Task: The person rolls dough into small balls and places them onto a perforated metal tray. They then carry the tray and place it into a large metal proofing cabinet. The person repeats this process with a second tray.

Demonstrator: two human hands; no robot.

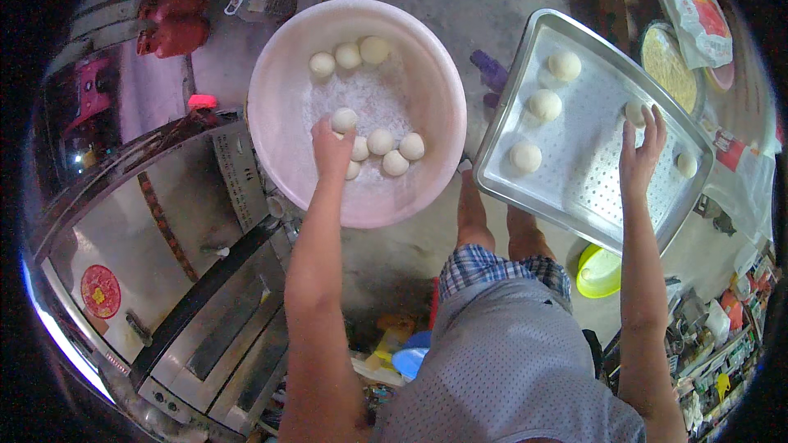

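My left hand (332, 146) reaches into a wide pink plastic basin (274, 107), its fingers around a white dough ball (344, 120). Several more dough balls (380, 141) lie just right of that hand, and a row of 3 (348, 56) rests near the basin's far side. On the right is a perforated metal tray (591, 154) with a column of 3 dough balls (545, 105) along its left part. My right hand (641, 151) is over the tray, fingertips at a dough ball (635, 114); whether they grip it is unclear. Another dough ball (686, 165) sits near the tray's right edge.
A steel oven-like appliance (184, 215) stands at the left. A yellow-green basin (599, 272) is below the tray. At the upper right are a round container of pale yellow material (670, 67) and a printed plastic bag (694, 15). A large plastic bottle (261, 3) lies beyond the pink basin.
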